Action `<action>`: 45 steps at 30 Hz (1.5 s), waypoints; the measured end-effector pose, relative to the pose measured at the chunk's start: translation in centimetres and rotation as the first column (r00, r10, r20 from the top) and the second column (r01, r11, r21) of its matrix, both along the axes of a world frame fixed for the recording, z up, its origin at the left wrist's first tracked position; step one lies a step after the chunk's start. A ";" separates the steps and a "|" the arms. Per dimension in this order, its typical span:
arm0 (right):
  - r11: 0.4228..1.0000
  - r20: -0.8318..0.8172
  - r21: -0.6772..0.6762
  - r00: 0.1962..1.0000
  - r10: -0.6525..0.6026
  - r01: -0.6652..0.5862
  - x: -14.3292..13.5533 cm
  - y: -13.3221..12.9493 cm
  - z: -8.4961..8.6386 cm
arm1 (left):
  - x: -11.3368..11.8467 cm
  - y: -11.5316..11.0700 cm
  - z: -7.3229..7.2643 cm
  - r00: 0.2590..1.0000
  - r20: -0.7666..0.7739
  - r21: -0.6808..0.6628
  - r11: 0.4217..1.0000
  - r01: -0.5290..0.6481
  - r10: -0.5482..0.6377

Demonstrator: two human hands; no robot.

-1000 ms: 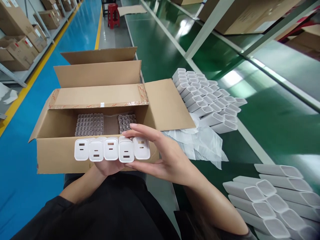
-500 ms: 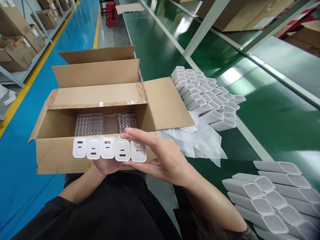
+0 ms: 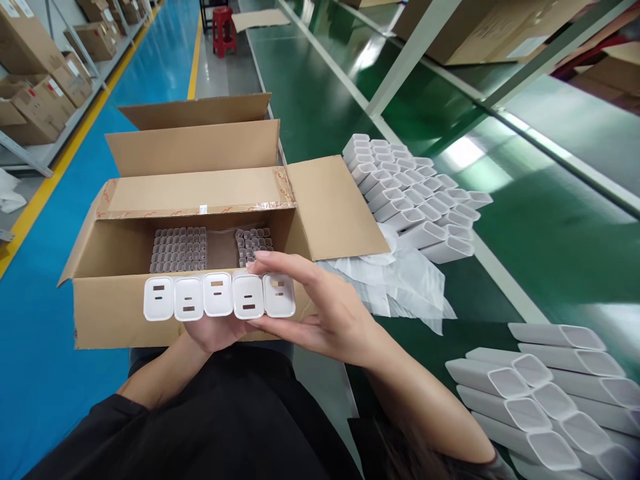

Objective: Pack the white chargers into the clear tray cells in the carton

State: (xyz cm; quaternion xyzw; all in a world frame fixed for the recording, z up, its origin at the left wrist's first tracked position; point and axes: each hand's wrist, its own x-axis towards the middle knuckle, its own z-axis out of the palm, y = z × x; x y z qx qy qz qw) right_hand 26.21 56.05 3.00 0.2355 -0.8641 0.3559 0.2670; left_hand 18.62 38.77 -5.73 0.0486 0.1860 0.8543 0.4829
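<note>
A row of several white plastic casings [image 3: 218,295] is held up in front of me, their slotted end faces turned my way. Each end face has a wide and a narrow slot, some flipped the other way up. My left hand [image 3: 215,331] supports the row from below, with its fingers hidden behind the casings. At the right end, my right hand [image 3: 325,313] is closed on the row, thumb below and forefinger over the top. Behind the row stands an open cardboard box [image 3: 135,310], with packed blocks of similar casings [image 3: 179,251] inside.
Right of the box, a stack of white casings [image 3: 410,193] lies on the green table [image 3: 305,87], beside crumpled translucent plastic sheeting [image 3: 410,287]. More casings [image 3: 540,400] lie at lower right. A red stool [image 3: 223,32] and shelves of cartons [image 3: 37,103] stand farther off.
The row of casings has been tilted slightly, its left end a little lower and its right end a little higher. Both hands keep their hold.
</note>
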 end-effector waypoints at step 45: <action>0.956 -0.002 0.290 0.999 -0.038 0.036 -0.4 -0.4 0.1 | 1.1 1.1 -3.6 0.984 -0.179 0.091 0.995 0.031 -0.014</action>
